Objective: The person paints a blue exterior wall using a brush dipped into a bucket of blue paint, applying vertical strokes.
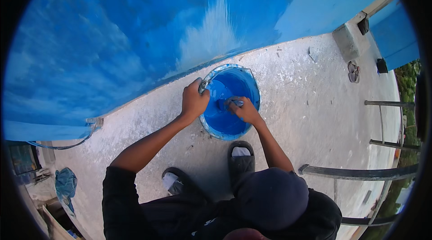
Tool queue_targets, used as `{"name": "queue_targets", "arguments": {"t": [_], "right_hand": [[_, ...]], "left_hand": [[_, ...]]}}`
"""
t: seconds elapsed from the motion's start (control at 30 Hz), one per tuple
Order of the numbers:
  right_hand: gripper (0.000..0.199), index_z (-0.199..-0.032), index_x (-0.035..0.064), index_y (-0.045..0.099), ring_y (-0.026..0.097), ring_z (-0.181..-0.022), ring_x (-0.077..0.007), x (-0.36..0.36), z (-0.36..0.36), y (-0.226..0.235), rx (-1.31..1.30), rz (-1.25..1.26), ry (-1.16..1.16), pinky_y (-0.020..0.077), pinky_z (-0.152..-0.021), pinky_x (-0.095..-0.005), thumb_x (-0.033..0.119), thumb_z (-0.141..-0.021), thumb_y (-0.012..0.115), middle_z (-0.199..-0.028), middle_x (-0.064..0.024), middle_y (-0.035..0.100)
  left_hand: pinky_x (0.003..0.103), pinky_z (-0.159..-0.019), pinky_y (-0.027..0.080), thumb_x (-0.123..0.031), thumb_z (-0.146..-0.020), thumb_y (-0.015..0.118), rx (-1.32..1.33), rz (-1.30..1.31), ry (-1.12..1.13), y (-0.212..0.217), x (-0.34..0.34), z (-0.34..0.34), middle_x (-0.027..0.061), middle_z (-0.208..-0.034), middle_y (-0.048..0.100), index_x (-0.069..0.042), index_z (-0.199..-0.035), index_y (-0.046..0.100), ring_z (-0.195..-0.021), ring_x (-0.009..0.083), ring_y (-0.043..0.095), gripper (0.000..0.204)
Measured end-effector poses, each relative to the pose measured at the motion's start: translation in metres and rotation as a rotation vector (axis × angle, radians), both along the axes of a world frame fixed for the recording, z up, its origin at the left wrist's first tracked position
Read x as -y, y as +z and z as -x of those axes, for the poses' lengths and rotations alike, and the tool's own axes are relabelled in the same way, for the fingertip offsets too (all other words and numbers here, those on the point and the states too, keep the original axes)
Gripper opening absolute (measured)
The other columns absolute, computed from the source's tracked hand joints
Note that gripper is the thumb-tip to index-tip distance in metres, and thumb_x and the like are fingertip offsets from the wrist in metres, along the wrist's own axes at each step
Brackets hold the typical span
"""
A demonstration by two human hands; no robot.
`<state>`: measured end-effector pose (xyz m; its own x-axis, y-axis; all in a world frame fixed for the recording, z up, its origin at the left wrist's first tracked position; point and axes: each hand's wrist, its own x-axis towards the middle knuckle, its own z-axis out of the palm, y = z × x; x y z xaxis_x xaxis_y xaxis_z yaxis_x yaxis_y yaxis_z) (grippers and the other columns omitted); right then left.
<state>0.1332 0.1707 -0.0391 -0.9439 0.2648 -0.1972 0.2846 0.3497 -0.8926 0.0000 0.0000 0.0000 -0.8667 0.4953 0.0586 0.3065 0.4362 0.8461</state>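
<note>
Our left hand grasps the likely heavy paint bucket by its stiff rim; our right hand grips a paintbrush.

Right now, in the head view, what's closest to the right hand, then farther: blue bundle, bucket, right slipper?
From the right hand:
1. Bucket, directly beneath.
2. Right slipper, toward the body.
3. Blue bundle, far left.

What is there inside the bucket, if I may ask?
Inside the bucket are blue paint and what looks like a brush, held by the right hand. The paint hides the bucket's bottom.
</note>
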Motion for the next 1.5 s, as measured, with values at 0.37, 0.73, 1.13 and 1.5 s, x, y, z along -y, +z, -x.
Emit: {"name": "queue_targets", "arguments": {"t": [0.37, 0.73, 1.13, 1.5], "right_hand": [[0.022, -0.097, -0.0002, 0.069, 0.068, -0.075, -0.0232, 0.003, -0.005, -0.003, 0.002, 0.081, -0.128, 0.0517, -0.071, -0.0337, 0.014, -0.089, 0.055, -0.083, -0.0160, 0.070], [0.022, -0.097, -0.0009, 0.069, 0.066, -0.073, -0.0205, 0.012, 0.001, -0.013, -0.147, 0.115, -0.149, 0.0511, -0.072, -0.0309, 0.014, -0.090, 0.055, -0.085, -0.0135, 0.070], [0.022, -0.101, 0.0015, 0.069, 0.067, -0.077, -0.0253, 0.013, 0.009, -0.009, -0.240, -0.270, 0.082, 0.0515, -0.075, -0.0352, 0.012, -0.087, 0.056, -0.089, -0.0151, 0.070], [0.020, -0.098, 0.0033, 0.070, 0.065, -0.079, -0.0348, 0.023, 0.015, 0.005, -0.302, -0.242, 0.021, 0.0525, -0.073, -0.0392, 0.012, -0.085, 0.057, -0.089, -0.0181, 0.069]], "left_hand": [[0.040, -0.055, 0.045, -0.010, -0.079, 0.055, 0.030, 0.001, 0.013, 0.008, 0.008, -0.006, 0.0220, -0.068, 0.061, 0.011, -0.107, 0.057, -0.057, 0.0265, 0.062, 0.036], [0.037, -0.058, 0.049, -0.011, -0.079, 0.056, 0.044, 0.021, -0.007, -0.004, 0.011, -0.004, 0.0225, -0.073, 0.065, 0.015, -0.121, 0.052, -0.061, 0.0241, 0.065, 0.049], [0.037, -0.052, 0.044, -0.010, -0.080, 0.056, 0.024, -0.041, -0.036, -0.001, 0.009, -0.013, 0.0198, -0.064, 0.060, 0.010, -0.104, 0.058, -0.056, 0.0215, 0.062, 0.031], [0.037, -0.055, 0.047, -0.010, -0.080, 0.057, -0.036, -0.016, -0.040, 0.000, 0.026, -0.016, 0.0210, -0.066, 0.062, 0.014, -0.114, 0.055, -0.057, 0.0240, 0.063, 0.042]]}}
